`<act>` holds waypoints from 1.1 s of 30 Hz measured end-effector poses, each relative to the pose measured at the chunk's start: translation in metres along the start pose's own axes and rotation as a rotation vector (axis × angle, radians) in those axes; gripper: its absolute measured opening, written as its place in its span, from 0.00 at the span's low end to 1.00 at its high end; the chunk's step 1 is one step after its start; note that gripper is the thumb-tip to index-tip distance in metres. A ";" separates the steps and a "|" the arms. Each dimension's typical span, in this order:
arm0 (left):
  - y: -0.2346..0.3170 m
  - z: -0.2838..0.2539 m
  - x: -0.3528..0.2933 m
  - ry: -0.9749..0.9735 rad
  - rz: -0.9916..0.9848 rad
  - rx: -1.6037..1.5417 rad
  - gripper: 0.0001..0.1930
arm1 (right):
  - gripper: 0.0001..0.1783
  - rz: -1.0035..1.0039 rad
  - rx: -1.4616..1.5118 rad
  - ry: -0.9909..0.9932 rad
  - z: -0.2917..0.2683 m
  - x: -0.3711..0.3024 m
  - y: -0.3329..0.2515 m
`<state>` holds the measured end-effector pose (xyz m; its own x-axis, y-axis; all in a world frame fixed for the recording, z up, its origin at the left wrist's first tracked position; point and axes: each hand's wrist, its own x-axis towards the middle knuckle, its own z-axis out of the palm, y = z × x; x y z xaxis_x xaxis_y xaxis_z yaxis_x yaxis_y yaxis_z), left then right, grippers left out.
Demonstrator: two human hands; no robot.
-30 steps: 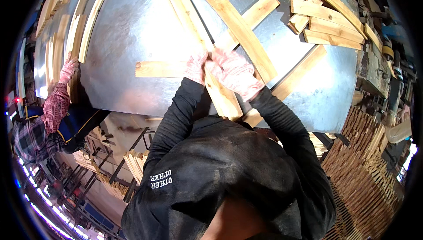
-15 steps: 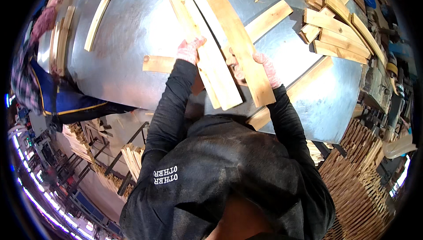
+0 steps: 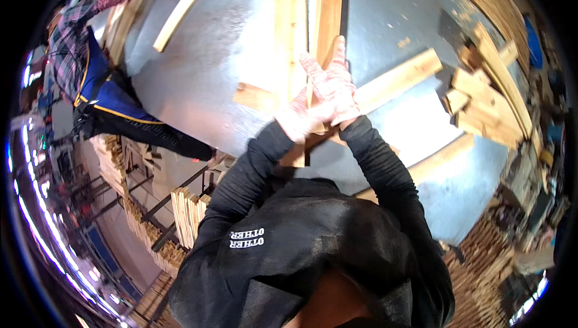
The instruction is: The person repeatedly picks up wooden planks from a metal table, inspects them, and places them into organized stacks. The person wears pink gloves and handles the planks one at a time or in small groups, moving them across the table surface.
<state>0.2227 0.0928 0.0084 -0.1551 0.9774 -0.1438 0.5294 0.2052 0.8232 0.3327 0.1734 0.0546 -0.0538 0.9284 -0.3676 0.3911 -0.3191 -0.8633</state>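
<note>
Both my hands wear pink-and-white knit gloves and meet over a long wooden board (image 3: 329, 9) that points away from me on a metal table (image 3: 205, 81). My right hand (image 3: 337, 90) lies on the board with fingers stretched out and apart. Close against it, my left hand (image 3: 296, 117) sits at the board's near left side; its fingers are mostly hidden by the right hand. Just left, two pale boards (image 3: 291, 33) lie side by side. Beneath and beside the hands, a crossing board (image 3: 400, 81) slants to the right, and a short piece (image 3: 256, 96) shows at the left.
A heap of short boards (image 3: 484, 102) is at the table's right. One narrow strip (image 3: 186, 9) lies at the far left. Another person (image 3: 111, 90) in plaid and blue stands by the left edge. Stacked wood (image 3: 189, 210) stands below the table.
My hands have come together over the right-hand board, which has swung to point straight away. The two pale boards have left my left hand and lie farther off. The view has shifted.
</note>
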 end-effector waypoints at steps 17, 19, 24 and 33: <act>-0.140 -0.220 0.135 0.449 -0.295 0.952 0.38 | 0.61 0.098 -0.766 0.691 -0.070 0.061 0.150; -0.118 -0.178 0.112 0.583 0.261 0.743 0.43 | 0.58 0.195 -0.650 0.677 -0.075 0.064 0.128; 0.007 0.001 0.025 -0.116 -0.232 0.837 0.55 | 0.53 0.076 -0.357 0.647 -0.062 0.090 0.089; -0.083 -0.022 0.080 -0.248 -0.517 0.063 0.43 | 0.56 -0.103 -0.310 0.145 -0.042 0.076 0.103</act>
<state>0.1482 0.1531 -0.0591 -0.2109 0.7309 -0.6491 0.4867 0.6544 0.5787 0.4077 0.2189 -0.0476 0.0152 0.9772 -0.2117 0.6520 -0.1702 -0.7389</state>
